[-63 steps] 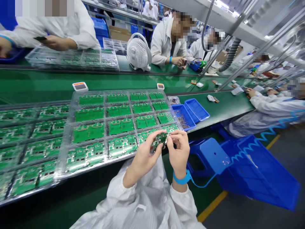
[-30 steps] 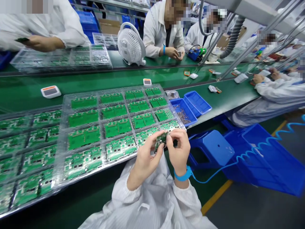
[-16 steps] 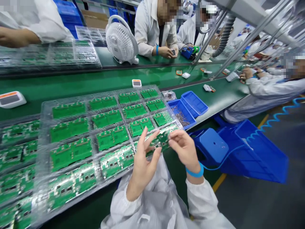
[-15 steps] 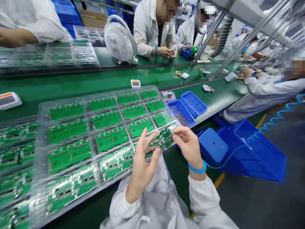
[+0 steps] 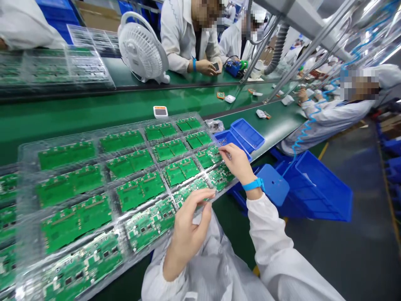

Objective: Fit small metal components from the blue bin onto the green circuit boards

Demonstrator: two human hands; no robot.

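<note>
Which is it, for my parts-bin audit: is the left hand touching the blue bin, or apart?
Apart. The head view shows circuit boards in the clear tray between the left hand and the blue bin.

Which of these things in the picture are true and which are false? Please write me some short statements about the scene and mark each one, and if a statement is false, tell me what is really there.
1. A blue wrist strap is around the right hand's wrist. True.
2. A clear plastic tray holds green circuit boards in separate compartments. True.
3. The left hand lifts a circuit board clear of the tray. False: it shows no lifted board, and its fingers are over the boards in the tray.
4. The white desk fan stands on the floor. False: it stands on the far green bench.
</note>
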